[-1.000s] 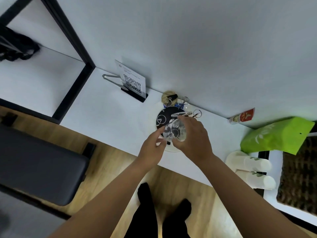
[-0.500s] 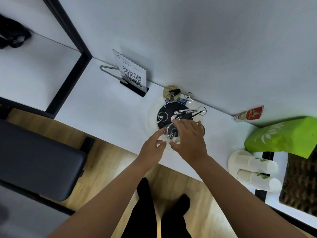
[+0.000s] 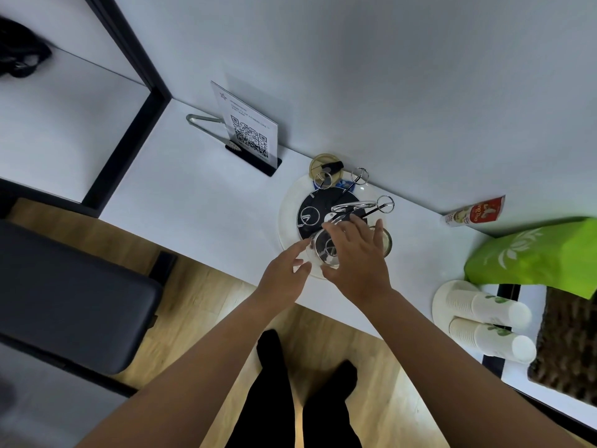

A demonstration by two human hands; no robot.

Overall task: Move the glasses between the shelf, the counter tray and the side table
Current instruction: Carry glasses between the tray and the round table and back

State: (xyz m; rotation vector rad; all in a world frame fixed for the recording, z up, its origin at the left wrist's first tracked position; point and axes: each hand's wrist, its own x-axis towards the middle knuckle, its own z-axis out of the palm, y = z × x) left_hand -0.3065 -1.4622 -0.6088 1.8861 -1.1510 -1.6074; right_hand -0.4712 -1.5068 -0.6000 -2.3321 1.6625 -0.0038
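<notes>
— While both hands hover over the white round tray [image 3: 288, 211] on the desk [image 3: 200, 195], what do they hold?
— Right hand [image 3: 357, 257] loosely grasps one clear glass [image 3: 323, 248] above the tray; left hand [image 3: 284, 276] is released beside it. Two paper-cup stacks [image 3: 484, 321] lie right.

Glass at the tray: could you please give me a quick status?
Right hand grips glass over tray. Left hand open beside it. Wire rack close behind.

Head camera, looking steeply down

It faces the white counter [image 3: 193, 202] at mid-frame, close above both forearms, floor along the bottom.
</notes>
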